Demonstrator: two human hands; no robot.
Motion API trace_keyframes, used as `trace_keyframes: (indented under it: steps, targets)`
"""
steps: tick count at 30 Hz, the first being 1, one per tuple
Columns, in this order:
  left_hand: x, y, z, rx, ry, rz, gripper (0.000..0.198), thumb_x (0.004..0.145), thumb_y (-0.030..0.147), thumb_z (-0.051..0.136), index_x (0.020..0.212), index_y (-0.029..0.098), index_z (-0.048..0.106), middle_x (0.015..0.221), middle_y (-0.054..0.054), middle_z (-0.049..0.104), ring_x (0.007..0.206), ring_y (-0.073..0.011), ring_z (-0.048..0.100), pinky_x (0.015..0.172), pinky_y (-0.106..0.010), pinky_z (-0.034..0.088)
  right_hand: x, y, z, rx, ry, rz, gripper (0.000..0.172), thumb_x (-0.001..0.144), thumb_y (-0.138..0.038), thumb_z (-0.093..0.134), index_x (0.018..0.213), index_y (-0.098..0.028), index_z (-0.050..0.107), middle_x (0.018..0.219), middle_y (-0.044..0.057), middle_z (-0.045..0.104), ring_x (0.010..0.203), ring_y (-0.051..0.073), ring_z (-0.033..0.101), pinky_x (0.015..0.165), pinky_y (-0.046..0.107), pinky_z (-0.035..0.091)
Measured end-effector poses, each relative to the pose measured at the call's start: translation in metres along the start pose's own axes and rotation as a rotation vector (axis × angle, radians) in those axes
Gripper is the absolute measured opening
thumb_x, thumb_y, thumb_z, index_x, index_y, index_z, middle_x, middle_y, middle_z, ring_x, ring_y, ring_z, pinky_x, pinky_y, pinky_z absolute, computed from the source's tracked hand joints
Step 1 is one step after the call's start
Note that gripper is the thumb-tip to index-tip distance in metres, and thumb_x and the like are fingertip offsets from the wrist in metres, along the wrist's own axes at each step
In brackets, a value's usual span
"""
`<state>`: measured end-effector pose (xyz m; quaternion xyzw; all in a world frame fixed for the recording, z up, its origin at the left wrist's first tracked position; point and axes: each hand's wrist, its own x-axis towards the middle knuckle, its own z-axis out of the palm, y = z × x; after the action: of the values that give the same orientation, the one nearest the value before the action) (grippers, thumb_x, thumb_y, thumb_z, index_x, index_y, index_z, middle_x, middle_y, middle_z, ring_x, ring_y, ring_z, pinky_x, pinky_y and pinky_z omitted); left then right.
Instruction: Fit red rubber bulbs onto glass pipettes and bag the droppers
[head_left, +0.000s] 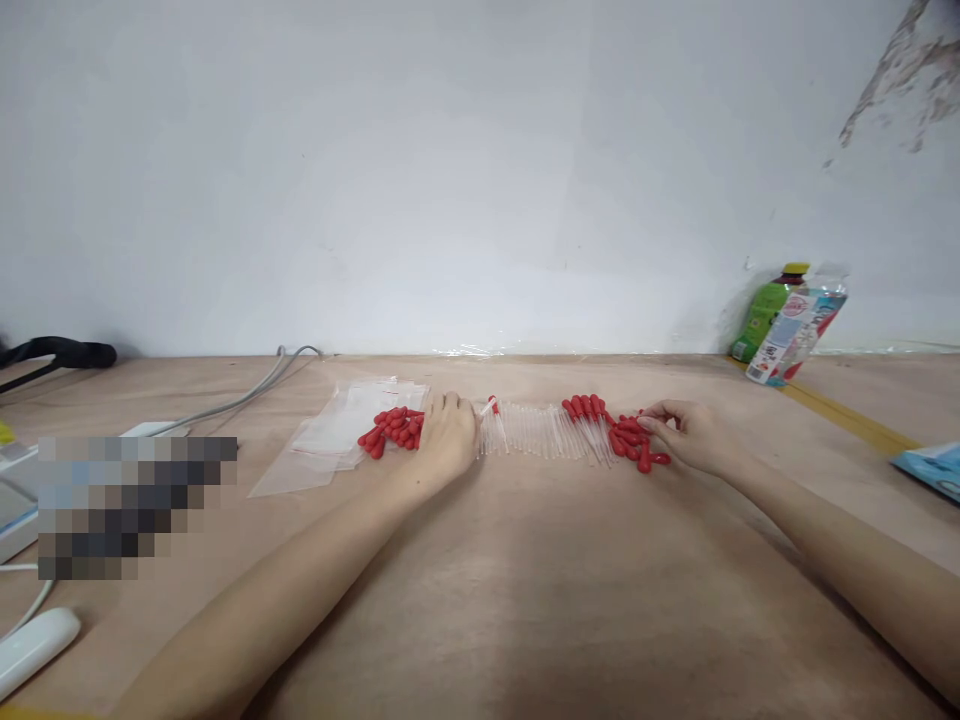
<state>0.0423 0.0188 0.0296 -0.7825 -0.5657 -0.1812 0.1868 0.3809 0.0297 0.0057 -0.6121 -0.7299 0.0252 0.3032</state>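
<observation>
My left hand (450, 432) rests palm down between a pile of red rubber bulbs (391, 430) and a row of thin clear tubes (532, 430). Its fingers are curled under, and whatever they hold is hidden. Beside its thumb, one dropper with a red bulb (493, 405) lies across the tubes. At the row's right end several droppers (589, 410) lie side by side, red bulbs pointing to the wall. My right hand (681, 430) pinches a red rubber bulb between thumb and forefinger, at the edge of a second pile of red bulbs (631, 440).
Clear plastic bags (330, 435) lie under and left of the left pile. Farther left are a grey cable (240, 400), a blurred-out object (135, 500) and a white rounded device (37, 650). A green bottle (765, 315) and a patterned bottle (796, 335) stand by the wall. A blue packet (934, 468) lies right.
</observation>
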Motion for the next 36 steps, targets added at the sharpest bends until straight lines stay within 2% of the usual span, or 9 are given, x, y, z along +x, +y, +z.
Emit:
trace_keyframes:
  steps: [3, 7, 9, 12, 17, 23, 29, 36]
  targets:
    - [-0.019, -0.005, -0.002, -0.186, 0.093, 0.140, 0.018, 0.087, 0.018, 0.034, 0.080, 0.014, 0.050, 0.084, -0.010, 0.053, 0.081, -0.0215, 0.047, 0.071, -0.034, 0.040, 0.001, -0.006, -0.004, 0.056, 0.067, 0.001, 0.028, 0.078, -0.035, 0.046, 0.089, -0.017, 0.064, 0.080, 0.006, 0.066, 0.063, 0.017, 0.055, 0.056, 0.028, 0.042]
    - [-0.037, -0.010, 0.006, -0.339, 0.075, 0.249, 0.015, 0.088, 0.019, 0.034, 0.082, 0.016, 0.048, 0.076, -0.005, 0.054, 0.071, -0.0171, 0.050, 0.063, -0.029, 0.043, -0.003, -0.035, -0.002, 0.177, 0.070, -0.165, 0.031, 0.082, -0.033, 0.041, 0.093, -0.016, 0.064, 0.078, 0.008, 0.061, 0.068, 0.017, 0.055, 0.061, 0.030, 0.045]
    - [-0.041, -0.011, 0.010, -0.383, 0.088, 0.267, 0.015, 0.088, 0.018, 0.035, 0.085, 0.016, 0.049, 0.077, -0.004, 0.057, 0.071, -0.0162, 0.053, 0.063, -0.028, 0.044, -0.009, -0.058, 0.006, 0.238, 0.001, -0.284, 0.028, 0.083, -0.032, 0.041, 0.088, -0.018, 0.065, 0.074, 0.006, 0.057, 0.069, 0.017, 0.054, 0.064, 0.030, 0.045]
    - [-0.044, -0.013, 0.014, -0.425, 0.139, 0.312, 0.019, 0.088, 0.014, 0.035, 0.099, 0.016, 0.051, 0.086, -0.005, 0.059, 0.077, -0.0156, 0.056, 0.066, -0.028, 0.046, -0.017, -0.092, 0.023, 0.311, -0.025, -0.374, 0.022, 0.083, -0.028, 0.043, 0.083, -0.019, 0.063, 0.081, 0.006, 0.055, 0.075, 0.016, 0.053, 0.068, 0.030, 0.044]
    - [-0.048, -0.014, 0.014, -0.473, 0.165, 0.371, 0.027, 0.086, 0.009, 0.035, 0.104, 0.017, 0.052, 0.097, -0.006, 0.058, 0.083, -0.0148, 0.056, 0.071, -0.026, 0.047, -0.025, -0.128, 0.052, 0.446, -0.081, -0.324, 0.015, 0.083, -0.023, 0.043, 0.086, -0.020, 0.057, 0.085, 0.004, 0.058, 0.078, 0.016, 0.054, 0.070, 0.031, 0.044]
    - [-0.050, -0.013, 0.015, -0.495, 0.155, 0.382, 0.027, 0.086, 0.010, 0.036, 0.105, 0.018, 0.052, 0.098, -0.006, 0.058, 0.085, -0.0146, 0.056, 0.073, -0.027, 0.047, -0.035, -0.139, 0.065, 0.567, -0.088, -0.308, 0.012, 0.082, -0.021, 0.046, 0.089, -0.019, 0.055, 0.083, 0.004, 0.060, 0.075, 0.015, 0.055, 0.067, 0.029, 0.045]
    - [-0.048, -0.014, 0.018, -0.496, 0.153, 0.413, 0.027, 0.085, 0.009, 0.038, 0.107, 0.017, 0.052, 0.097, -0.006, 0.059, 0.084, -0.0146, 0.057, 0.072, -0.026, 0.048, -0.036, -0.136, 0.065, 0.565, -0.100, -0.412, 0.018, 0.083, -0.020, 0.044, 0.097, -0.020, 0.056, 0.091, 0.004, 0.060, 0.084, 0.015, 0.055, 0.075, 0.031, 0.045]
    - [-0.048, -0.014, 0.018, -0.493, 0.221, 0.482, 0.027, 0.085, 0.009, 0.040, 0.107, 0.016, 0.054, 0.095, -0.007, 0.061, 0.083, -0.0146, 0.058, 0.070, -0.026, 0.049, -0.036, -0.139, 0.063, 0.545, -0.134, -0.430, 0.014, 0.081, -0.022, 0.050, 0.092, -0.020, 0.060, 0.086, 0.004, 0.059, 0.078, 0.013, 0.055, 0.071, 0.028, 0.045]
